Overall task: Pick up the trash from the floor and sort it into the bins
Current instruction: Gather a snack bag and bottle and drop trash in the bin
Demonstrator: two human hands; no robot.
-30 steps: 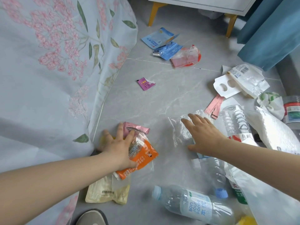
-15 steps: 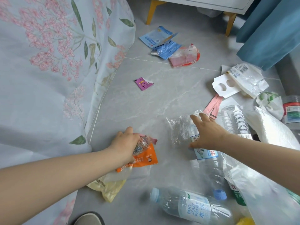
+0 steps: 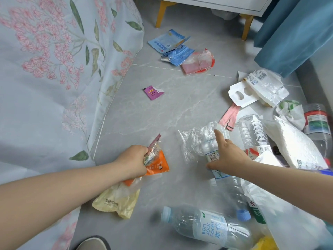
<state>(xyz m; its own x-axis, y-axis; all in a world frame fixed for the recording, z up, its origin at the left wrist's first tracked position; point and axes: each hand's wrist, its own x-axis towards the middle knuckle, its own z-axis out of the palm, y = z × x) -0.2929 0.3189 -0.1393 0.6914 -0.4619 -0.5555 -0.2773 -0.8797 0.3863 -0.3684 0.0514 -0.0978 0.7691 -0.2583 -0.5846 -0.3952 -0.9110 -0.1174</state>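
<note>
Your left hand (image 3: pixel 134 162) is closed in a fist around a bunch of wrappers: an orange packet (image 3: pixel 158 166), a thin pink strip (image 3: pixel 154 140) sticking up past your knuckles, and a clear bag, with a pale yellow bag (image 3: pixel 117 202) hanging under your wrist. Your right hand (image 3: pixel 226 156) is spread open, fingers stretched forward, palm resting on a crumpled clear plastic bag (image 3: pixel 194 139) and the labelled bottle (image 3: pixel 219 170) lying beneath it.

More trash lies around. A clear water bottle (image 3: pixel 207 226) with a blue cap lies on its side at the near edge of the floor. Just right of your right hand are another empty bottle (image 3: pixel 252 134), a white bag (image 3: pixel 295 147) and a white card with two holes (image 3: pixel 240 95). A small purple sachet (image 3: pixel 153 92) sits alone mid-floor. Blue packets (image 3: pixel 171 46) and a pink-red bag (image 3: pixel 198 63) lie near the far edge, by yellow furniture legs (image 3: pixel 162 12).

The floor (image 3: pixel 180 109) is grey marbled tile. A floral bedsheet (image 3: pixel 54 69) drapes down along its left edge, and a blue curtain (image 3: pixel 295 31) hangs at the far right corner.
</note>
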